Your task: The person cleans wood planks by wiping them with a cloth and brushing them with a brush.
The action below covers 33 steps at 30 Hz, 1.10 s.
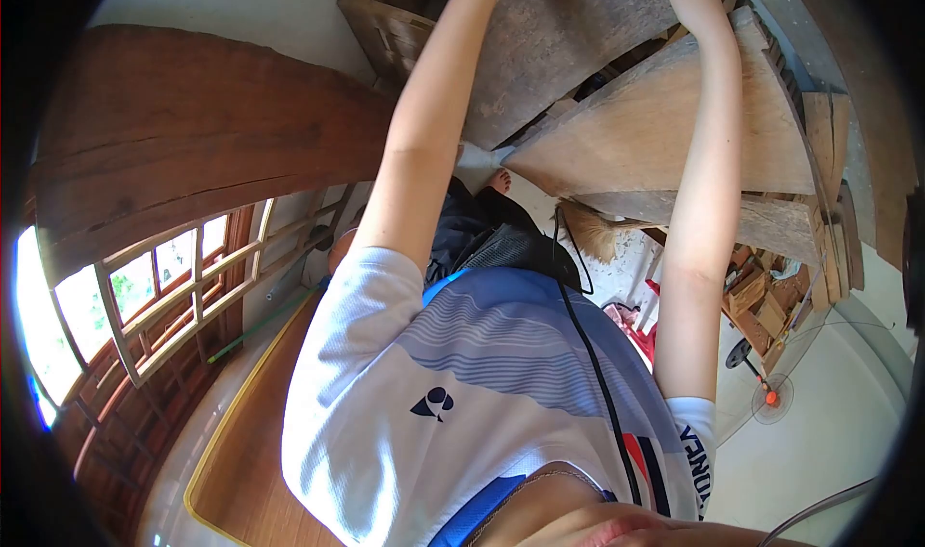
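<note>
My left arm reaches up past the top edge, and my left hand is out of the picture beyond the wrist. My right hand [696, 6] shows only in part at the top edge, its fingers cut off. Between the two forearms lies a wide, weathered grey-brown wooden board [564, 41], nearest to both hands. Whether either hand grips it cannot be seen. Under my right forearm stands a lighter, tan wooden panel [617, 133], with more planks stacked behind and below it.
A large dark-brown slab of wood [202, 133] stands at left, above a barred window [183, 287]. A yellow-edged wooden surface [255, 431] is at lower left. At right are a broom head [590, 234], wood scraps [766, 306] and a fan [771, 398]. A black cable [602, 374] hangs down my shirt.
</note>
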### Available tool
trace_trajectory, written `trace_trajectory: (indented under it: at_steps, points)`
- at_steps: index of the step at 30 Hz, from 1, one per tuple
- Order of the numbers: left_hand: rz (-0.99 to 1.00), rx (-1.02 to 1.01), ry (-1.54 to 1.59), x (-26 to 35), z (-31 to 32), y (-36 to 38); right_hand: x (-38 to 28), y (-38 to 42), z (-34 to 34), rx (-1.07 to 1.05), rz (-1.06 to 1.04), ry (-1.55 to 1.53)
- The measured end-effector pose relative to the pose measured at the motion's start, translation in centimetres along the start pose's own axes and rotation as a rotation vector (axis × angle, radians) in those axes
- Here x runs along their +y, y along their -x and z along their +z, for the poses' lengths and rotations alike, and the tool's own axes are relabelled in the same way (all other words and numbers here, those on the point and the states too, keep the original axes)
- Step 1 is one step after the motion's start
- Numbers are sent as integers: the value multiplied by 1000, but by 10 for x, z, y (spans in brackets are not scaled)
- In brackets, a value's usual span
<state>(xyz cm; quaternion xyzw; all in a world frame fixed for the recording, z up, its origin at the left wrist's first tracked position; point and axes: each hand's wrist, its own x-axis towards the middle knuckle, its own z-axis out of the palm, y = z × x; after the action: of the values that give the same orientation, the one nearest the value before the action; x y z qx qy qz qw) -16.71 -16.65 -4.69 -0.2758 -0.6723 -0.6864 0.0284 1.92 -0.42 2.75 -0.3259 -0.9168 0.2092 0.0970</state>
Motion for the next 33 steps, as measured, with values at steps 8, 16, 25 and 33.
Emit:
trace_trajectory:
  at_steps: [8, 16, 25, 33]
  points:
    - [160, 136, -331, -118, 14, 176, -8, 3, -2, 22, -22, 21]
    - [370, 180, -241, -50, 44, 130, -8, 4, 1, 39, -25, 13]
    - [730, 124, -381, 15, 16, -22, -1, 3, 11, 124, -53, 46]
    - [-267, -323, 409, -67, -22, -76, -11, 11, 7, 127, 11, -3]
